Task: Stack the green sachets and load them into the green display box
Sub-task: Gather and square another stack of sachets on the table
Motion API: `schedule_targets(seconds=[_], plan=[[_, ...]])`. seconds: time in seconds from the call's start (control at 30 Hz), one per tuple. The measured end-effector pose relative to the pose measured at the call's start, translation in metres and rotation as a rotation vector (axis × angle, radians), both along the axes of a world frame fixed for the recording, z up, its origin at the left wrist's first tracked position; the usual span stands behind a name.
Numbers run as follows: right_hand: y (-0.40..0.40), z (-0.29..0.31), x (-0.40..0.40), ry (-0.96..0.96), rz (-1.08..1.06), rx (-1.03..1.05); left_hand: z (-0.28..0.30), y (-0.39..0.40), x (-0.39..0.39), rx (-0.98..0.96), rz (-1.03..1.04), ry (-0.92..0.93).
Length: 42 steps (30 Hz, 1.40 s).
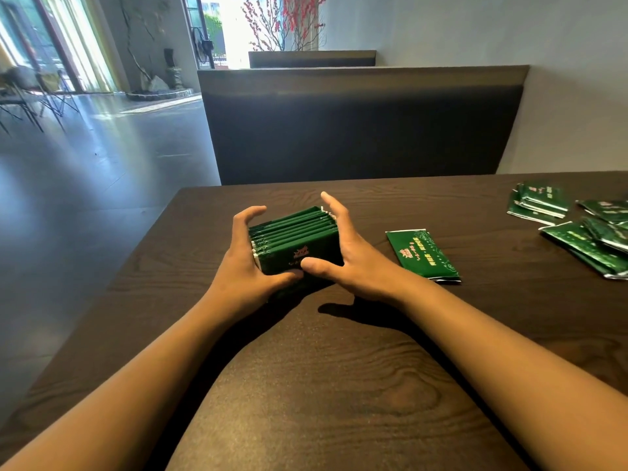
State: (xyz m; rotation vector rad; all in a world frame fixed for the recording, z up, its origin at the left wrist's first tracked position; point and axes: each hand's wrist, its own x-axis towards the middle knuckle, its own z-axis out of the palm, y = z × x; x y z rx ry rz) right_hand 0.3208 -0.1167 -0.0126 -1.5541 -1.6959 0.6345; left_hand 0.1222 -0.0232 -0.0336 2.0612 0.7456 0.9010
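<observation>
2 hands, left (249,256) and right (343,253), fingers curled, clamp the upright stack (294,241); 1 loose sachet (423,254) lies flat just right, nearer the right hand.

I see dark wood table (339,385) up close. Behind table, dark padded bench (360,130). Behind bench, second bench back (312,58). Above that, branches with red flowers (289,22). Far left of bench, shiny grey floor (85,158), thin-legged chairs (30,96), big windows (51,39). Grey wall (509,32) right of bench.
</observation>
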Motion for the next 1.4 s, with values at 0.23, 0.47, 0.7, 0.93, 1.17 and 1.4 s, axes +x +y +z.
schedule_targets(seconds=[0.23, 0.47, 0.7, 0.93, 1.17, 1.4], plan=[[-0.002, 0.003, -0.001, -0.082, -0.015, 0.013, 0.002, 0.000, -0.001, 0.015, 0.058, -0.005], [0.000, 0.000, 0.006, -0.118, -0.031, -0.023, 0.003, 0.000, -0.001, -0.018, 0.057, 0.053], [0.003, 0.002, 0.019, -0.224, -0.301, 0.028, 0.005, -0.001, -0.004, -0.059, 0.103, 0.044], [0.000, 0.011, 0.037, -0.810, -0.615, -0.374, 0.007, -0.002, -0.004, -0.083, 0.135, 0.034], [0.004, -0.001, 0.041, -0.659, -0.416, -0.159, 0.006, -0.002, -0.004, -0.093, 0.134, 0.031], [0.005, 0.000, 0.042, -0.715, -0.375, -0.026, 0.007, -0.002, -0.004, -0.092, 0.125, 0.027]])
